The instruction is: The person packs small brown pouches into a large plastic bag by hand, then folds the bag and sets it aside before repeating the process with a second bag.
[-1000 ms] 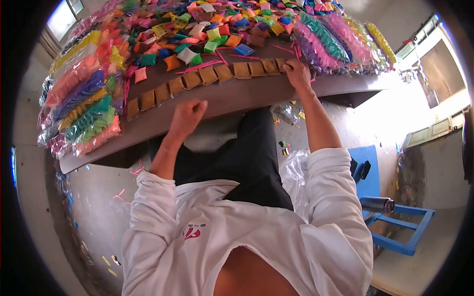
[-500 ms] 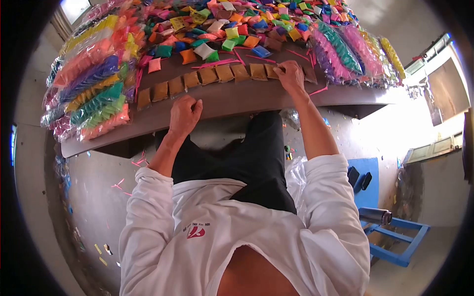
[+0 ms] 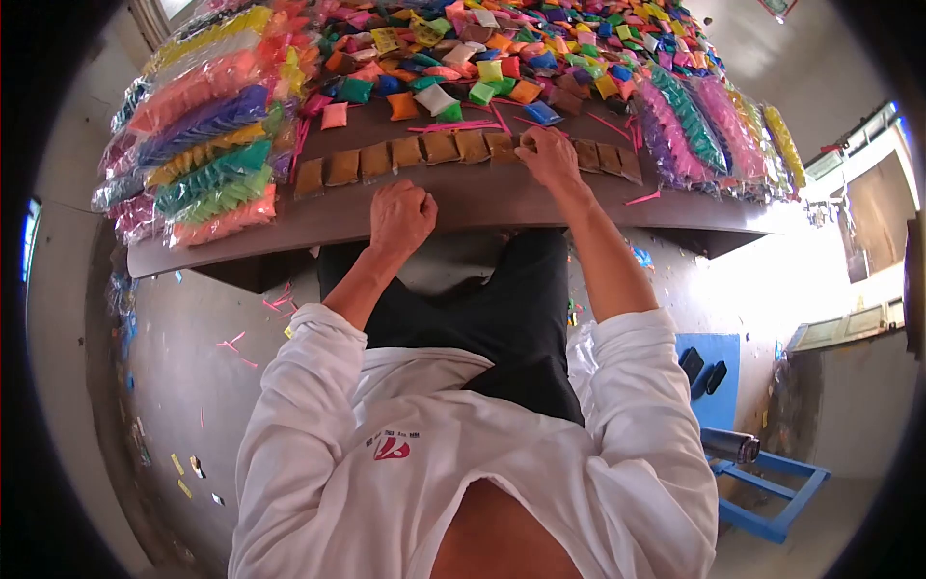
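Note:
A row of brown packets [image 3: 406,151] in clear plastic runs across the near part of the table, each packet beside its neighbour. My right hand [image 3: 552,157] is over the right half of this row. Its fingers are bent and drawn together, with the tips at one packet; whether they grip it is hidden. Below the row, near the table's front edge, my left hand [image 3: 402,217] is a loose fist with nothing visible in it. Thin pink strips [image 3: 453,125] lie just behind the row.
Heaped small colourful packets [image 3: 482,72] cover the back of the brown table [image 3: 463,200]. Bagged packet strips are stacked at left [image 3: 207,145] and right [image 3: 690,130]. A blue stool [image 3: 772,497] stands on the floor at right, with a dark cylinder [image 3: 730,445] on it.
My right hand has moved left along the row, uncovering packets at the right end. The left fist has shifted slightly right. The whole view has shifted a little.

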A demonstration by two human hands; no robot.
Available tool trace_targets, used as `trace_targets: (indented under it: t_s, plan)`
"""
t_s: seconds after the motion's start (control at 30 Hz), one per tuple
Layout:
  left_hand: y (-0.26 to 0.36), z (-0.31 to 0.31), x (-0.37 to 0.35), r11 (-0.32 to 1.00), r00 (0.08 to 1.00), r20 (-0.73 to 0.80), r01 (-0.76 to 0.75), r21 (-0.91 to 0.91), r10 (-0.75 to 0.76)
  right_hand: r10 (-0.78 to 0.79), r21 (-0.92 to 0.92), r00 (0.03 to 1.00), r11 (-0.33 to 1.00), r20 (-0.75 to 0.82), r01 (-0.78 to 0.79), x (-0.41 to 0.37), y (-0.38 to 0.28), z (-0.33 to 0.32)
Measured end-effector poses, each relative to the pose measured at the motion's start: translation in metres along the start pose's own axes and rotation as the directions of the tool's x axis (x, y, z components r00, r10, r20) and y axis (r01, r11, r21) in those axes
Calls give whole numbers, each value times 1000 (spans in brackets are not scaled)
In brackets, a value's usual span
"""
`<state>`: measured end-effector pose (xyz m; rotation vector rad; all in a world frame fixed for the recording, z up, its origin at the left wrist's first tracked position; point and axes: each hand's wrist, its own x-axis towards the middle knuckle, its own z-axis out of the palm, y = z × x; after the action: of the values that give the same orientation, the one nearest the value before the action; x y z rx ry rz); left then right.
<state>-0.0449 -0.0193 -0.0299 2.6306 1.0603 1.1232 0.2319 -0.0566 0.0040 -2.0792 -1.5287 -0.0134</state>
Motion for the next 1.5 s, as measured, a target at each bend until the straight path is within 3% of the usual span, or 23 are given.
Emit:
trace_targets:
  t_s: [0.13, 0.23, 0.33, 0.43, 0.53, 0.63, 0.73, 0.83, 0.93, 1.03, 1.17, 1.27, 1.37, 1.47, 1.5]
  plan:
    - [3, -1, 0, 1000, 1000, 7, 13, 27, -13, 41, -73, 995, 997, 94, -34, 9, -5, -4]
    - [2, -1, -1, 1000, 1000, -7, 11, 22, -11, 7, -64, 999, 998, 50, -4, 14, -16, -1]
    - [2, -1, -1, 1000, 1000, -6, 9, 13, -9, -95, 86, 995, 992, -8, 95, 19, -40, 6]
    - [3, -2, -3, 1000, 1000, -27, -2, -8, 1, -101, 165, 995, 982, 20, 96, 20, -70, 13]
    - [5, -3, -5, 1000, 998, -70, -6, -22, 4, -30, 141, 992, 990, 124, 12, 17, -90, 20]
    - [4, -2, -8, 999, 997, -74, -17, -37, 15, -134, -14, 991, 991, -6, 134, 16, -85, 42]
    - [3, 0, -11, 999, 998, -60, -15, -36, 13, -71, -34, 985, 996, 160, 77, 23, -88, 34]
    - [3, -2, -9, 1000, 997, -71, -17, -21, 16, -94, -32, 975, 994, 202, 103, 30, -104, 31]
    - [3, -2, -10, 999, 997, -80, -21, -27, 19, -180, 182, 957, 973, 229, 139, 29, -129, 41]
    - [2, 0, -11, 1000, 999, -51, -18, -8, 17, -241, 209, 956, 956, 166, 205, 26, -158, 58]
    - [-2, 3, -12, 999, 997, -68, -46, 21, 47, -300, 35, 917, 953, 264, 302, 23, -172, 80]
    - [-2, 6, -13, 999, 997, -72, -30, 23, 31, -258, -21, 906, 960, 336, 281, 23, -184, 72]
    - [3, -2, -12, 997, 997, -66, -32, -68, 27, -341, 137, 922, 938, 183, 319, 11, -206, 66]
    - [1, 1, -12, 995, 998, -61, -33, -91, 27, -463, 404, 886, 814, 16, 418, -5, -220, 61]
    - [7, -10, -9, 999, 992, -125, -10, 32, 14, -473, 390, 880, 818, 42, 422, -14, -219, 53]
